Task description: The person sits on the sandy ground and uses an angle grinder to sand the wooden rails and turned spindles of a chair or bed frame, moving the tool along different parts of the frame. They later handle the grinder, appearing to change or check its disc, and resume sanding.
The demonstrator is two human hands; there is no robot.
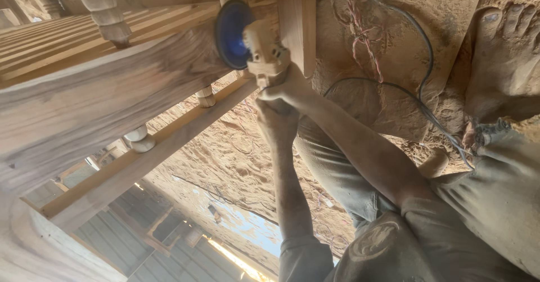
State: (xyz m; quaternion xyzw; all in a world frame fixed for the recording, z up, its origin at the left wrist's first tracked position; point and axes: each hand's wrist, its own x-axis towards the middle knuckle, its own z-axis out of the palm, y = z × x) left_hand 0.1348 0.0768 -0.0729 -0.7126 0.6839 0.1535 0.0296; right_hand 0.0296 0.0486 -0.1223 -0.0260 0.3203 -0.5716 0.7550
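Observation:
A dusty power sander (264, 48) with a round blue disc (232, 33) presses against the curved top rail (112, 90) of a bare wooden furniture frame. My right hand (287, 88) grips the sander's body just behind the head. My left hand (275, 121) is closed right below it, around the tool's rear end. Both forearms are coated in sawdust. A square wooden post (298, 23) stands right beside the sander.
Turned wooden spindles (109, 17) (140, 138) join the rail to a straight lower bar (169, 138). A dark power cable (422, 51) loops over the sawdust-covered floor (236, 158). My bare foot (506, 51) rests at the upper right, my knees in grey trousers (337, 169) below.

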